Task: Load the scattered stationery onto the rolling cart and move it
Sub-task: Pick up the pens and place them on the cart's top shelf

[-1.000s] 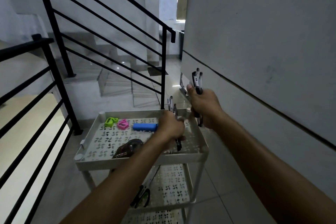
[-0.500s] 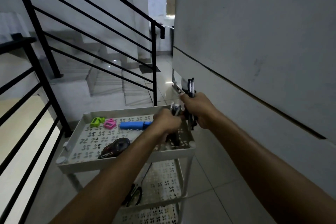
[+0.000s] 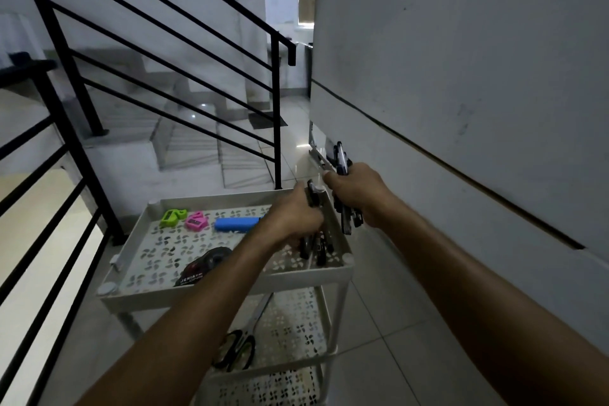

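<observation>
The left hand (image 3: pixel 290 221) grips pens (image 3: pixel 313 241) over the cart (image 3: pixel 230 290) tray's right edge. The right hand (image 3: pixel 357 189) holds more pens (image 3: pixel 342 161) near the wall (image 3: pixel 461 76). Open floor (image 3: pixel 379 323) lies between cart and wall.

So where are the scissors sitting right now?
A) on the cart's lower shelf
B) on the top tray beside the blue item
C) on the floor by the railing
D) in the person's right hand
A: the black-handled scissors lie on the cart's lower shelf, beneath the top tray; the right hand grips pens instead.
</observation>
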